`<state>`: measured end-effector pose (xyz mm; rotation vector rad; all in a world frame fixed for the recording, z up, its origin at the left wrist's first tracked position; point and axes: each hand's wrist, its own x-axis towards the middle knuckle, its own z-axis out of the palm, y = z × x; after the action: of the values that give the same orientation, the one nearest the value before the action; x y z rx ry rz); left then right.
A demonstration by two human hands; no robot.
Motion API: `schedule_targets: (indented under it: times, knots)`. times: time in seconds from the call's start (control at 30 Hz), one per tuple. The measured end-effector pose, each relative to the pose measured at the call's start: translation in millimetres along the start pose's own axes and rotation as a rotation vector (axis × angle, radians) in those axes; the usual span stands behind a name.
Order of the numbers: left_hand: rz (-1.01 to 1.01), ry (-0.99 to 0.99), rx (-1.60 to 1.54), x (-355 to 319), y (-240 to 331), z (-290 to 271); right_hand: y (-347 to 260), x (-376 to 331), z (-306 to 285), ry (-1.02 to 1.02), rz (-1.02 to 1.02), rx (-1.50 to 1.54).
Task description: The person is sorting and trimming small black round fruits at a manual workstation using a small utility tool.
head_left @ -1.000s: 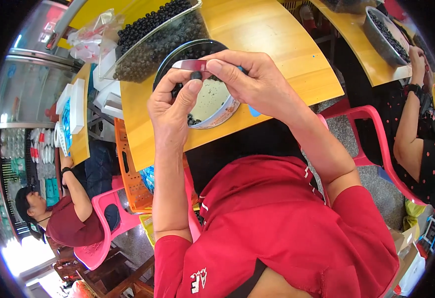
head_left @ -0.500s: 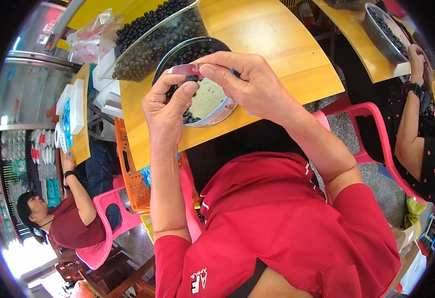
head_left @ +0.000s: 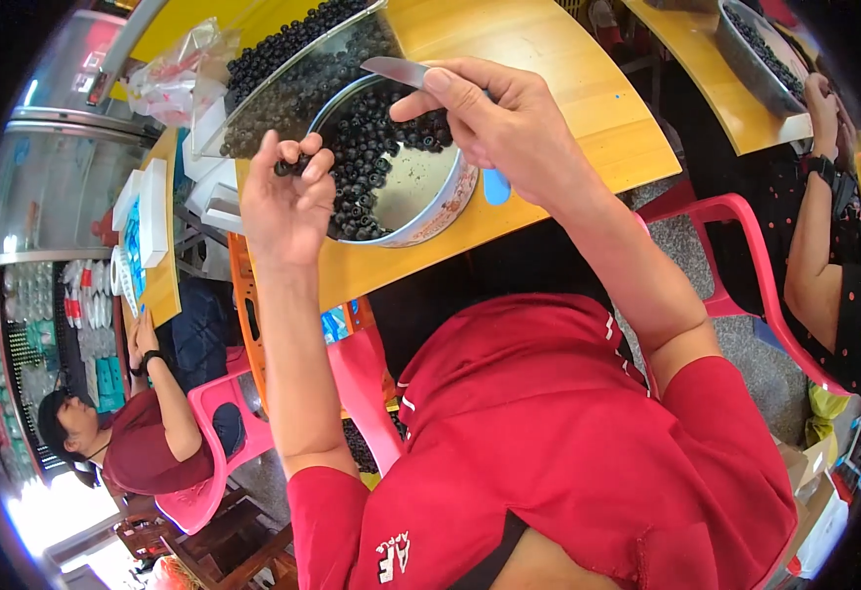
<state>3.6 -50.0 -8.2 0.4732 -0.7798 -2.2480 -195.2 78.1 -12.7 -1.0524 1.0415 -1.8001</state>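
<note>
My right hand (head_left: 494,118) grips a small knife (head_left: 398,71) with a blue handle that shows below the palm. Its blade points left, above the far rim of a round bowl (head_left: 435,224) with a patterned outside. Dark, round, bead-like pieces (head_left: 359,187) cover much of the bowl, mostly its left and far sides; pale bottom shows at the near right. Left of the bowl, my left hand (head_left: 291,202) is raised with curled fingers. A dark bead-like piece (head_left: 283,167) shows at its fingertips; whether there are more is hard to tell.
A clear bin (head_left: 297,64) heaped with the same dark pieces stands behind the bowl on the wooden table (head_left: 548,88). Plastic bags (head_left: 179,84) lie to its left. One person (head_left: 145,433) sits at left; another person's arm (head_left: 809,246) and a second bowl (head_left: 760,64) are at right.
My hands have moved apart. The left has dropped left of the bowl with its fingers curled; the right has lifted the knife away, up and slightly right. More of the bowl shows.
</note>
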Motion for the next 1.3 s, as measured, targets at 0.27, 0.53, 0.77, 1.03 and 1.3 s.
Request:
schedule_targets:
  times: [0.27, 0.53, 0.77, 1.03, 1.3]
  knots:
    - [0.015, -0.072, 1.926, 16.1, -22.0, 9.3, -2.1, -1.6, -3.0, -0.02, 0.048, -0.003]
    - [0.129, -0.121, 2.372, 28.4, -33.3, 2.6, 0.0, 0.1, -3.9, -0.015, 0.031, -0.011]
    - [0.145, -0.121, 0.925, 8.1, -34.8, 35.1, 7.0, 2.4, -3.9, -0.013, 0.197, -0.031]
    - [0.272, -0.123, 0.462, -4.9, -52.6, 43.0, -1.6, -5.4, 5.3, -0.061, 0.263, 0.355]
    - [0.407, -0.072, 0.743, -15.2, -61.3, 48.8, 2.7, -4.4, 1.1, -0.132, 0.331, 0.521]
